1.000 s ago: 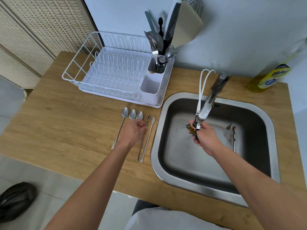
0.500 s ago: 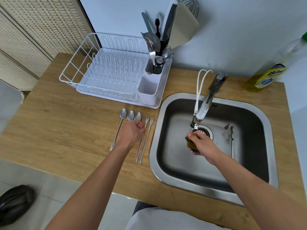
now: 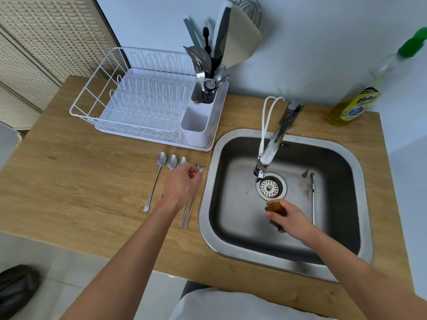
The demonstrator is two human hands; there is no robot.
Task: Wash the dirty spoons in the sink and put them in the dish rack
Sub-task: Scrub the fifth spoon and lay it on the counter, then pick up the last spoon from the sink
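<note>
soap bottle point(image 3: 360, 105), whisk point(image 3: 250, 6), black bag point(image 3: 16, 288)

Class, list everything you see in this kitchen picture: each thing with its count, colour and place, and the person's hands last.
spoons on counter: five, silver, in a row left of the sink
spoon in sink: one, silver, soiled, right side of basin
sink: one, steel, set in counter
tap: one, metal, over the drain
dish rack: one, white, rear left
cutlery holder: one, white, near compartment empty
utensils: several, far compartment
soap bottle: one, yellow, rear right
sponge: one, yellow-brown
left hand: over the spoons
right hand: holds sponge
</note>
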